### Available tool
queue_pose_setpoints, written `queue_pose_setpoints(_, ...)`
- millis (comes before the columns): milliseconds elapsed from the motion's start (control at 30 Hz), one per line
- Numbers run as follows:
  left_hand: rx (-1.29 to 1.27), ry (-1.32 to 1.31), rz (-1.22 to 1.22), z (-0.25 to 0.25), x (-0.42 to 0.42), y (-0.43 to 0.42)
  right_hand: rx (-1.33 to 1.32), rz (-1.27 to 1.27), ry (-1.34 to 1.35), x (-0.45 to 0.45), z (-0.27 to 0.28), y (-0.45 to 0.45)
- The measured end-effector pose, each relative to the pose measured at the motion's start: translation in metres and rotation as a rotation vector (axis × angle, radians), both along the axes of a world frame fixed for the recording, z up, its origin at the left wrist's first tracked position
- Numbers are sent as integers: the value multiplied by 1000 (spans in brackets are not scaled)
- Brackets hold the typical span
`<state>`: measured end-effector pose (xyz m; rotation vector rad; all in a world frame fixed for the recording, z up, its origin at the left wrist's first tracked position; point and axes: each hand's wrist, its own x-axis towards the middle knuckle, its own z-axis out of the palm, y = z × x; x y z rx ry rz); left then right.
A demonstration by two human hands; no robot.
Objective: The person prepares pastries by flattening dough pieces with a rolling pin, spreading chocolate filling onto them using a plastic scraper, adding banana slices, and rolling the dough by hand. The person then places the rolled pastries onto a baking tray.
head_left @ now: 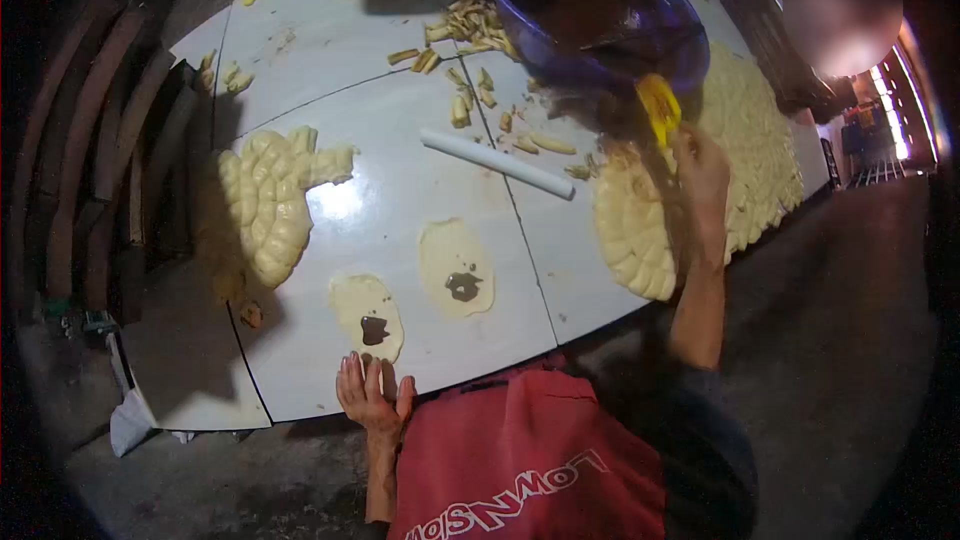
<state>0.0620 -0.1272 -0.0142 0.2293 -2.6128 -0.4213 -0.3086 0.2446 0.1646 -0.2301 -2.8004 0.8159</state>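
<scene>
My left hand (372, 395) lies with spread fingers at the table's near edge, its fingertips at the lower end of a flattened dough piece (350, 292) bearing a dark brown dollop. Beside it a second flattened dough piece (437, 243) carries a similar dark dollop. My right hand (700, 162) is closed round a yellow plastic scoop (657, 105), whose exact shape is blurred. The scoop is by the near rim of a large blue basin (705, 65) with dark contents. Under my right forearm rests a mound of dough pieces (628, 230).
A white rolling rod (497, 164) lies across the white tabletop (400, 180). More dough pieces (268, 205) cluster at left. Yellowish strips (472, 20) lie beside the basin, and a broad spread of pale pieces (755, 140) covers the right side. Another person is at upper right.
</scene>
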Motion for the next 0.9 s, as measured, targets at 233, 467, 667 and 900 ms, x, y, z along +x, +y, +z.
queue_pose_setpoints(233,-74,-67,60,0,-2,4,332,78,383,9,-83,-23)
queue_pose_setpoints(467,-39,-149,99,2,1,5,34,475,128,-84,-99,-156)
queue_pose_setpoints(667,-43,-219,103,11,0,6,237,663,76,-150,-125,-234)
queue_pose_setpoints(900,-36,-164,141,8,-1,8,468,745,-8,-172,-123,-243)
